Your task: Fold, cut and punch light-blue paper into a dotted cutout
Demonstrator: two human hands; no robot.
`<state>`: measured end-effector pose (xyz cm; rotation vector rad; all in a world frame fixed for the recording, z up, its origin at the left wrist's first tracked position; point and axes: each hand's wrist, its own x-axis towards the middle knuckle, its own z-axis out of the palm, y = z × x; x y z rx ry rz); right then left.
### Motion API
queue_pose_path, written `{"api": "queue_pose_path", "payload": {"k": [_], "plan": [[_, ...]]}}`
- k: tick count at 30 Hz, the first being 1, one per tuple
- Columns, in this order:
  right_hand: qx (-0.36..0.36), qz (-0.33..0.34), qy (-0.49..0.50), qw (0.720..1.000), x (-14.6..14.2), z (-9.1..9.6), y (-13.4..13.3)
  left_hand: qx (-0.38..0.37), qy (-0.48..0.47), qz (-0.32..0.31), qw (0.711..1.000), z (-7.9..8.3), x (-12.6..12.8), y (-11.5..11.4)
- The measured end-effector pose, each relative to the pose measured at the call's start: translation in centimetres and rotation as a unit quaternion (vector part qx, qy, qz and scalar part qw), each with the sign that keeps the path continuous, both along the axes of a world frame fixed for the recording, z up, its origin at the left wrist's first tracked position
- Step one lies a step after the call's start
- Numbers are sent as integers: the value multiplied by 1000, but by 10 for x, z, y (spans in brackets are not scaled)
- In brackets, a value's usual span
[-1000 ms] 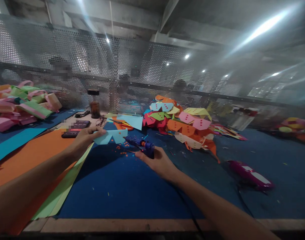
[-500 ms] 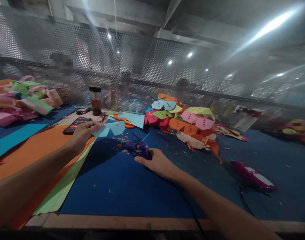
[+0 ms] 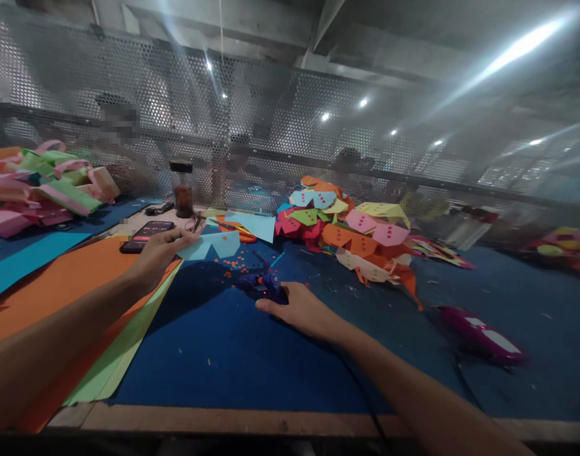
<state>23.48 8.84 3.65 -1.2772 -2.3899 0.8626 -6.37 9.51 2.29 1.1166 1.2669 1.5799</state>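
Note:
My left hand [image 3: 159, 252] pinches a light blue cut paper piece [image 3: 213, 246] and holds it a little above the blue table cover [image 3: 233, 354]. My right hand [image 3: 302, 308] is wrapped round the handle of a blue glue gun [image 3: 260, 284], which rests low on the cover with its nozzle pointing left toward the paper. Small orange paper dots [image 3: 233, 261] lie scattered under the paper piece. The gun's black cord [image 3: 361, 392] runs back along my right forearm.
A phone [image 3: 146, 235] lies by my left hand on an orange sheet [image 3: 57, 285] stacked over green sheets. A dark jar [image 3: 182, 190] stands behind. A heap of coloured dotted paper shapes [image 3: 351, 231] sits at centre right. A magenta tool [image 3: 480, 332] lies to the right. Folded papers [image 3: 43, 187] pile up far left. Perforated metal screen behind.
My right hand has lowered the glue gun from near the paper's edge down onto the table cover. My left hand has kept the blue paper nearly still.

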Motion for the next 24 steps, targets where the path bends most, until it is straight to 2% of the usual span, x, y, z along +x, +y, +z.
{"api": "queue_pose_path", "payload": {"k": [14, 24], "plan": [[8, 2, -25, 1000, -1, 1, 1, -3, -3, 11, 1000, 5, 5, -3], [10, -9, -42, 999, -2, 2, -1, -5, -5, 3, 1000, 3, 3, -1]]}}
